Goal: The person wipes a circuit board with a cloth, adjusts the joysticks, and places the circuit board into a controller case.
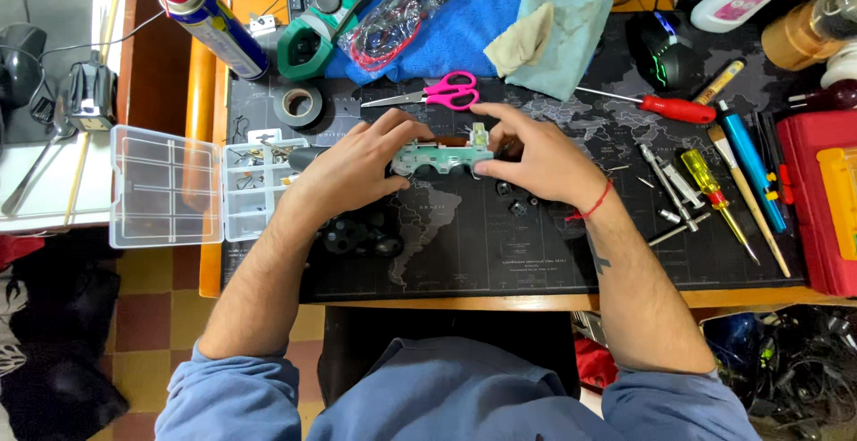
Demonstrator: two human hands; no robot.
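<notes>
Roughly by size, as I log it from my remote seat:

Desk mat: black mat (500, 262) printed with a world map, covering the wooden desk; I see everything below lying on or beside it.
Blue cloth: towel (482, 12) at the far edge, with a green meter (330, 12) and a bag of test leads (393, 17) on it.
Red case: tool case (817, 200) at the right edge of the mat.
Parts organiser: clear compartment box (192, 187), lid open, left of my left hand.
Left hand: left hand (357, 169) curled around the left end of the circuit board, fingers closed on it.
Right hand: right hand (540, 160) pinching the board's right end, thumb under, fingers on top.
Circuit board: pale green board (442, 157) held between both hands, just above the mat's centre.
Scissors: pink-handled scissors (437, 93) just beyond the hands.
Screwdriver: red-handled screwdriver (661, 106) to the right.
Tape: black tape roll (299, 104) near the organiser.
</notes>
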